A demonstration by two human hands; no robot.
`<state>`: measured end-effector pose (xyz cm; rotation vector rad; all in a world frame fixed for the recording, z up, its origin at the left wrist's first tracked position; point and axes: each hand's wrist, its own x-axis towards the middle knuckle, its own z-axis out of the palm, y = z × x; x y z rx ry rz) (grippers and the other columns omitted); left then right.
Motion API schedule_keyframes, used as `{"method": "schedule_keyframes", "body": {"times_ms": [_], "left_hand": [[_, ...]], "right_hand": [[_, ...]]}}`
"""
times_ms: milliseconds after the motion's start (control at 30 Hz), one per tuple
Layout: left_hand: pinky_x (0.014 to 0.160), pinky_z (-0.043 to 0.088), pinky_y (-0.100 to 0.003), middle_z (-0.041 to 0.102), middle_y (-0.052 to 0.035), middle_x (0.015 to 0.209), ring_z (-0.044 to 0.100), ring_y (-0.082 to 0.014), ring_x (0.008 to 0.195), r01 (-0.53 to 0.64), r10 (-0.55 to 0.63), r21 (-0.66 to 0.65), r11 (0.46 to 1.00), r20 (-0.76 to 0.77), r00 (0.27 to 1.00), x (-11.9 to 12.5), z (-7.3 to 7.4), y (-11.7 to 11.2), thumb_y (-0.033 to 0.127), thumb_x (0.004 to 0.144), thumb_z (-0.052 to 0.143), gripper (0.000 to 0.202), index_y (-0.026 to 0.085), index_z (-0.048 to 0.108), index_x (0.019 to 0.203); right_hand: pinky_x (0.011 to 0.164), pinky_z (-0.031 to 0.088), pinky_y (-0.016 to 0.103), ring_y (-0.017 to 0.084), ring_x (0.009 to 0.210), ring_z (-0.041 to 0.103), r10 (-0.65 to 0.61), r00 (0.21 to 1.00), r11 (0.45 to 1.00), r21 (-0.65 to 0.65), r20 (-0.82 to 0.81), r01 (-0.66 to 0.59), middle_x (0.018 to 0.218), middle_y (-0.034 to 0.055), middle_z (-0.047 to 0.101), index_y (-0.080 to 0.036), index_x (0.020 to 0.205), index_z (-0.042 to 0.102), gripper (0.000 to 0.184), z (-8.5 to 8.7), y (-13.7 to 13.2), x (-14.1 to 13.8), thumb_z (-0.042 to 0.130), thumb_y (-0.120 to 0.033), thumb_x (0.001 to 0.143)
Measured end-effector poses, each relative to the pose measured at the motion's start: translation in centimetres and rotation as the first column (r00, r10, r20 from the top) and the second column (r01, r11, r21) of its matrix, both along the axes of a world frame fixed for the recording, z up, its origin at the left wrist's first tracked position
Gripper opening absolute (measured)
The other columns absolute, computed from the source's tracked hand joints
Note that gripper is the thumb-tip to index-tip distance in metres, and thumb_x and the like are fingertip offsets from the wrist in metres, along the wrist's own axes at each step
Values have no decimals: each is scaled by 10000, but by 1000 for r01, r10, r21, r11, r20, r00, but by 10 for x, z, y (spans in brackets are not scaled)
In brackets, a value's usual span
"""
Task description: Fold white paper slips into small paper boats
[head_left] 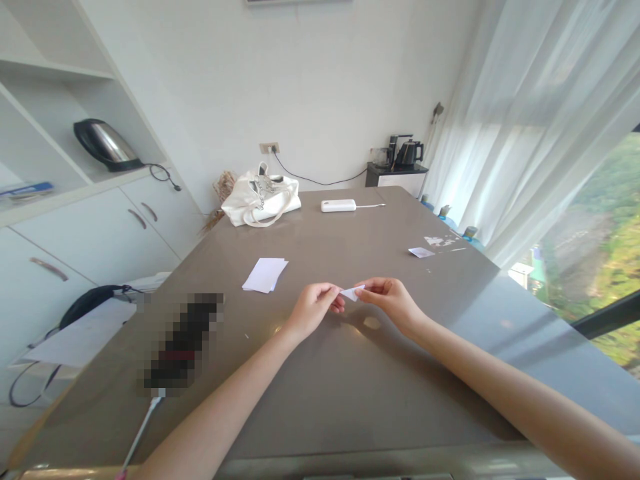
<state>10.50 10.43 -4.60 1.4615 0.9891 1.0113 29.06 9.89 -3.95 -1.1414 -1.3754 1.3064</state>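
Between my two hands, a little above the table, is a small folded piece of white paper (352,293), roughly triangular. My left hand (316,305) pinches its left corner between thumb and fingers. On the other side, my right hand (390,301) grips the right end, thumb in front and fingers behind. Left of my hands lies a small stack of white paper sheets (265,275), slightly fanned. Farther right on the table rests another small piece of paper (421,253).
The brown table (310,407) also carries a white bag (263,197), a white power bank (339,206) with a short cable, and a pixelated dark device (183,343) on a cable at left. White scraps (440,241) lie near the right edge. A kettle (107,145) stands on the left shelf.
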Motion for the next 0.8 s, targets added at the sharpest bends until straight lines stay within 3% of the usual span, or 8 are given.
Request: {"method": "schedule_keyframes", "body": {"times_ms": [67,233,500,800], "left_hand": [[587,501,-248,675,-70,681,634,-154,601,11,-11,-28,1000,23,1000,0,0,1,448,809,550,368,101,675,814],[612,486,-244,696,-66,686,624,-155,621,65,-60,78,995,-66,996,1,-1,-1,431,788,598,331,127,724,823],[695,512,-271,726,-82,755,645,-154,658,58,-49,-106,993,85,995,1,2,-4,397,705,701,293,122,736,800],[739,547,-291,726,-93,799,645,-134,672,150,-57,-329,932,275,960,-1,1,-3,339,606,791,283,114,742,772]], "right_hand": [[659,474,274,173,685,640,17,1000,1000,13,19,-17,772,61,724,-127,829,718,317,0,0,-1,729,-387,646],[711,509,321,208,726,668,121,992,991,53,23,-122,786,75,727,-123,830,715,347,-1,-1,-4,735,-414,642],[749,516,334,203,734,668,115,993,992,63,-35,-113,791,68,724,-138,820,718,337,0,-3,-6,739,-423,642],[698,507,294,169,681,638,121,992,988,104,-25,-118,711,42,700,-149,782,715,279,5,-3,-4,676,-415,704]]}}
